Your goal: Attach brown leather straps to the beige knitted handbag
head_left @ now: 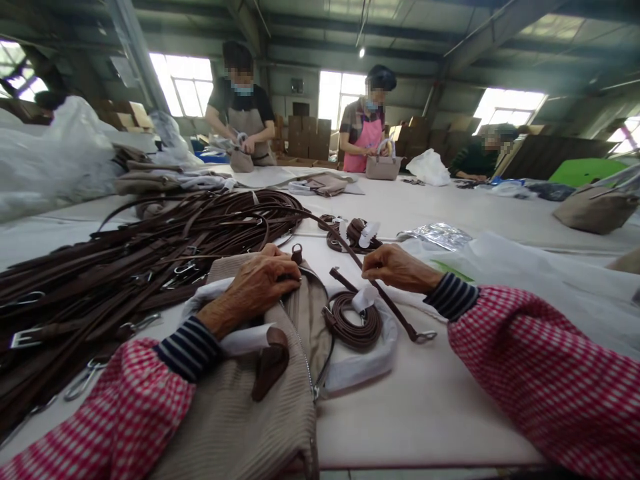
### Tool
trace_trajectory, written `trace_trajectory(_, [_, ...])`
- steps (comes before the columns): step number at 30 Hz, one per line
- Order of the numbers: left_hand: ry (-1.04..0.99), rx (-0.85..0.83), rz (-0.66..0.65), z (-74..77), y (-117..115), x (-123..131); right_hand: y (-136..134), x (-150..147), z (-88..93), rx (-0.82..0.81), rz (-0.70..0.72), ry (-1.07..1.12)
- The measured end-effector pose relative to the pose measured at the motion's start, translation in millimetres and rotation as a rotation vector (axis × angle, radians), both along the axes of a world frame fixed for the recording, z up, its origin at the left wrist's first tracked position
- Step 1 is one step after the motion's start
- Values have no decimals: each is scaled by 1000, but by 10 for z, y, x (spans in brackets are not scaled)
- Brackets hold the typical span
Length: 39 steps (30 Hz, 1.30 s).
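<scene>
A beige ribbed handbag (240, 407) lies on its side in front of me, its zipped top open along the right. My left hand (257, 287) grips the bag's upper edge by the end of the zipper, close to a small brown tab with a ring (297, 253). My right hand (395, 269) is closed on a long dark brown leather strap (395, 308), which runs from the pile down to a metal clip (426, 336). A coiled brown strap (354, 327) with white wrapping rests between my hands, beside the bag's wrapped handle (367, 373).
A large heap of brown straps (125, 280) with metal clips spreads over the left side. More coiled straps (354, 233) and a silver packet (437, 235) lie farther back. Plastic sheeting (560, 287) covers the right. Two co-workers (245, 120) handle bags across the table; another person bends at far right.
</scene>
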State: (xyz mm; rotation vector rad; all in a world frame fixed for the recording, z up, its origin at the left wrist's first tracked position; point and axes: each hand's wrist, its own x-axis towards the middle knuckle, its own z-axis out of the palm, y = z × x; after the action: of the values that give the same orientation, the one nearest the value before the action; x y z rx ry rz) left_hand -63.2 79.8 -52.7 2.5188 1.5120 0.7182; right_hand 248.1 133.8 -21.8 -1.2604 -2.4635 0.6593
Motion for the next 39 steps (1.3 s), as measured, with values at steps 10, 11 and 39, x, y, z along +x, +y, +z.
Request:
trace_trajectory(10, [-63, -32, 16, -24, -1, -9, 94, -290, -70, -61, -43, 10])
trace_trajectory(11, [-72, -35, 28, -23, -2, -7, 102, -327, -87, -103, -37, 47])
trace_trajectory(39, [-189, -193, 95, 64, 87, -11, -182, -967, 310, 264, 264, -309])
